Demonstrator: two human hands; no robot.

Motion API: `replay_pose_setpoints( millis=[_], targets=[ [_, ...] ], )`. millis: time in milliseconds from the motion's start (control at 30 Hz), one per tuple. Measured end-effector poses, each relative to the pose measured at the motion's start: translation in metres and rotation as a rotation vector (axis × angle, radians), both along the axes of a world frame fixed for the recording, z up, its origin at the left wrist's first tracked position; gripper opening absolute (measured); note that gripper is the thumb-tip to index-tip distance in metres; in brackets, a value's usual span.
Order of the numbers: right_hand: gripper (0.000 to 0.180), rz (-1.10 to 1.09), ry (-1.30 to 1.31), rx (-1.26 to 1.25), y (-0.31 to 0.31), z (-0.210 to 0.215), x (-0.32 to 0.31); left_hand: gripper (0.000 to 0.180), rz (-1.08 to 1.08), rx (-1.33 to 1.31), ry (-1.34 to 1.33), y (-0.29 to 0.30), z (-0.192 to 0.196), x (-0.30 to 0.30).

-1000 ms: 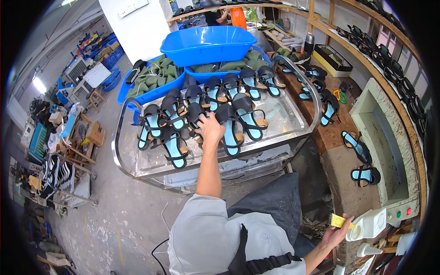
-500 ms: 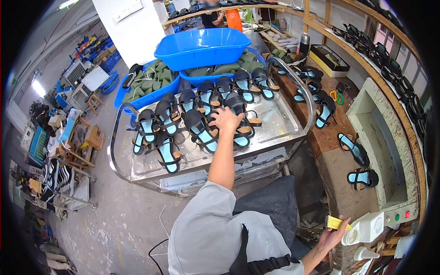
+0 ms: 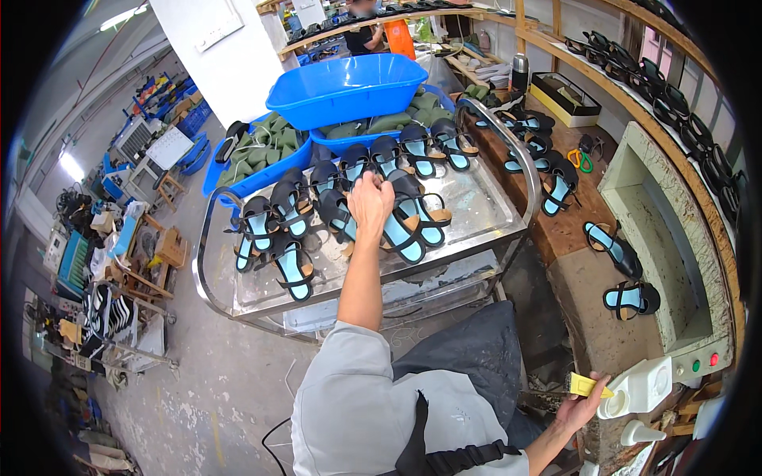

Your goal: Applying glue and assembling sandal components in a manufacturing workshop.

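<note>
My left hand (image 3: 371,202) is closed over the toe end of a black sandal with a light-blue insole (image 3: 402,238), among several like it on a metal cart (image 3: 492,208). The fingers and wrist hide part of that sandal and of the neighbouring sandal (image 3: 336,209). At the lower right, my right hand (image 3: 578,411) grips a flat brush with a yellow handle (image 3: 586,385), its dark bristles pointing left. Just beside this brush is a white plastic container (image 3: 652,382) with a round opening.
Blue tubs (image 3: 349,91) behind the cart hold green wrapped bundles (image 3: 266,151). The brown workbench (image 3: 583,278) on the right carries more sandals (image 3: 613,250), orange-and-green scissors (image 3: 581,161) and a pale machine housing (image 3: 631,178). A curved metal rail (image 3: 210,274) edges the cart.
My left hand has moved left and its spread fingers have closed. A sandal beneath it has shifted left and nearer. My right hand keeps hold of the brush; the view has tilted slightly.
</note>
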State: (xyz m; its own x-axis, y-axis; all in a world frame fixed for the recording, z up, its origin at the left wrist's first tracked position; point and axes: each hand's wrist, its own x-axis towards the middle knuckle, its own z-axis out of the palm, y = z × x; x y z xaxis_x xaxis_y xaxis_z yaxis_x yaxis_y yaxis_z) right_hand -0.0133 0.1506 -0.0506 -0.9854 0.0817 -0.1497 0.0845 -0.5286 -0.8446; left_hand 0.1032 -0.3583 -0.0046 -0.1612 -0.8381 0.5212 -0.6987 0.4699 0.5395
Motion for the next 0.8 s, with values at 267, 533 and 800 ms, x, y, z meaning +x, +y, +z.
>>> replay_pose_setpoints(
  millis=[267,533,800],
  targets=[
    [0.031,-0.001,-0.014,-0.007,-0.001,0.001,0.006,0.106,-0.214,0.394,-0.495,-0.010,-0.014,-0.020],
    [0.032,-0.048,-0.027,-0.001,0.006,0.003,0.009,0.076,0.252,0.151,-0.426,0.011,-0.023,-0.007],
    [0.034,-0.019,-0.019,0.003,0.005,0.004,0.009,0.061,0.077,0.419,-0.338,-0.081,-0.062,0.037]
  ],
)
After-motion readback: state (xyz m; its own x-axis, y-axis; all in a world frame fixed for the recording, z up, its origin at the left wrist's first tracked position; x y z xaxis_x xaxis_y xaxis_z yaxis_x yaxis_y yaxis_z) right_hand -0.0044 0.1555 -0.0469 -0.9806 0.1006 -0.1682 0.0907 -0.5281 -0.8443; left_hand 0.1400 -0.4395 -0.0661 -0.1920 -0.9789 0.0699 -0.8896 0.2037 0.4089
